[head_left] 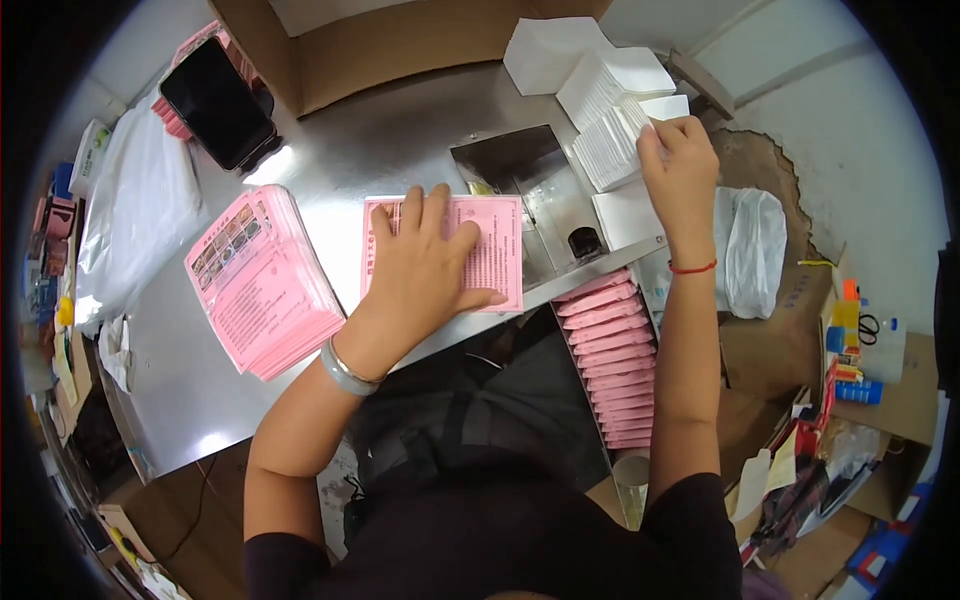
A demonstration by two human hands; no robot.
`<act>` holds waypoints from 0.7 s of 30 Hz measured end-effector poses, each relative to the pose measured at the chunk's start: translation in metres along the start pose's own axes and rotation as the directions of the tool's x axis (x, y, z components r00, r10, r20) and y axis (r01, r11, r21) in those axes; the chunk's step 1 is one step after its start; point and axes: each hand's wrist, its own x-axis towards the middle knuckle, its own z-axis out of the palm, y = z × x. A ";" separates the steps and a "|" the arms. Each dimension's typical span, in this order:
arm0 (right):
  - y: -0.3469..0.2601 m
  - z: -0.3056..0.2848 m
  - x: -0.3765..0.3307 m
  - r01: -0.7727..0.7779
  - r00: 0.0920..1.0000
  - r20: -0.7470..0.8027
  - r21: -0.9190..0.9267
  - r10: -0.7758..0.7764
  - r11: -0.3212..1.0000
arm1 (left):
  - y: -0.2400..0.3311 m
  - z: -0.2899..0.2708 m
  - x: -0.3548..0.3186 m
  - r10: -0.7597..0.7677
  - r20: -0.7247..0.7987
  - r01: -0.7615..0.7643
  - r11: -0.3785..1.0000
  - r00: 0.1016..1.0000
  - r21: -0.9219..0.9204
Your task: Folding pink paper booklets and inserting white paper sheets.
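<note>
My left hand (415, 265) lies with fingers spread over a pink printed sheet (503, 255), pressing it against the metal table (185, 405). A pale edge shows around that sheet; what lies under it is hidden. At the back right, my right hand (682, 165) pinches the edge of a white paper slip at a fanned stack of white slips (604, 150). To the left of my left hand sits a thick stack of pink printed sheets (262, 290), slightly fanned.
A metal plate with a black knob (585, 241) is set between the hands. Pink packets (610, 370) fill a narrow tray below the table's right edge. A phone (218, 103) stands at the back left, near clear plastic bags (140, 200). An open cardboard box (400, 65) borders the back.
</note>
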 end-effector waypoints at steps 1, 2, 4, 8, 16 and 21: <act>0.004 -0.005 0.000 -0.006 1.000 0.003 -0.013 0.006 1.000 | -0.001 0.000 0.002 -0.005 -0.007 0.006 0.999 1.000 0.047; 0.006 -0.009 0.000 -0.056 0.998 0.037 0.071 0.053 0.996 | 0.000 -0.004 -0.002 0.000 -0.003 0.000 0.999 1.000 0.039; 0.010 -0.017 0.002 -0.113 0.992 0.072 0.150 0.103 0.982 | 0.007 -0.015 -0.018 -0.155 0.049 0.153 0.987 0.987 0.059; 0.026 -0.021 0.008 0.085 0.994 0.075 -0.008 -0.084 0.996 | 0.038 0.005 -0.044 -0.096 -0.019 0.092 0.983 0.995 -0.157; -0.118 -0.001 -0.118 0.394 0.818 0.324 0.290 -0.476 0.872 | -0.001 0.002 -0.034 -0.038 0.038 0.047 0.960 0.999 -0.275; -0.089 0.052 -0.084 0.430 0.755 0.498 0.117 -0.427 0.895 | 0.045 -0.002 -0.012 0.074 -0.050 -0.090 0.786 0.996 -0.612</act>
